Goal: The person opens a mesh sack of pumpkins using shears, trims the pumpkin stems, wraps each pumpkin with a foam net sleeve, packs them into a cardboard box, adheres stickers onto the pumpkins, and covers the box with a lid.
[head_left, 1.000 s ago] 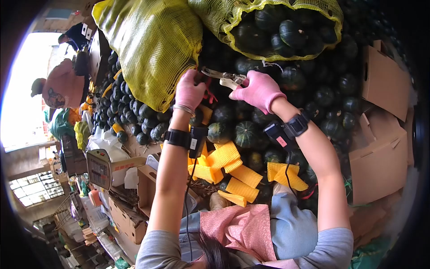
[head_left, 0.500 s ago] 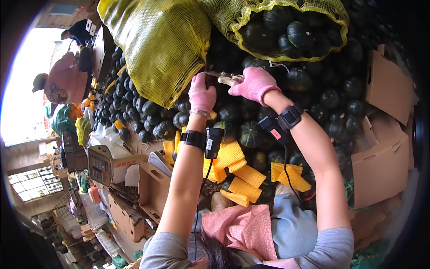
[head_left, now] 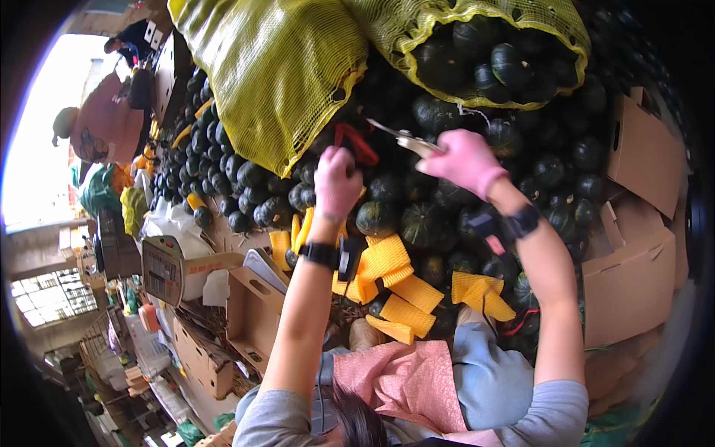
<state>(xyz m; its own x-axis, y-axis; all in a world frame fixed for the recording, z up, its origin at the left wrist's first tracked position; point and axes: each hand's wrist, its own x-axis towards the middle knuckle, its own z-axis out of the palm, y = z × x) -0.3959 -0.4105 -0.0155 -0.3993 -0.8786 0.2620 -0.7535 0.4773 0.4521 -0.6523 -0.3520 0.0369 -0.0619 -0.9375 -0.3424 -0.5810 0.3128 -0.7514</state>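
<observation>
My left hand, in a pink glove, is closed, and a red strip of cord loops out above its fingers. Just beyond lies a full yellow mesh sack, its lower edge a little apart from the hand. My right hand, also gloved in pink, grips pruning shears with pale handles, the blades pointing up and left. Under both hands spreads a heap of dark green pumpkins. A second mesh sack at the top gapes, with pumpkins visible inside.
Yellow foam net sleeves lie on the pumpkins before my knees. Cardboard boxes stand at the right and left. A grey-framed scale is at the left. Another person bends over farther back.
My left hand has drawn down from the sack's edge, and red cord now shows by it. My right hand has moved right and down with the shears, away from the sack.
</observation>
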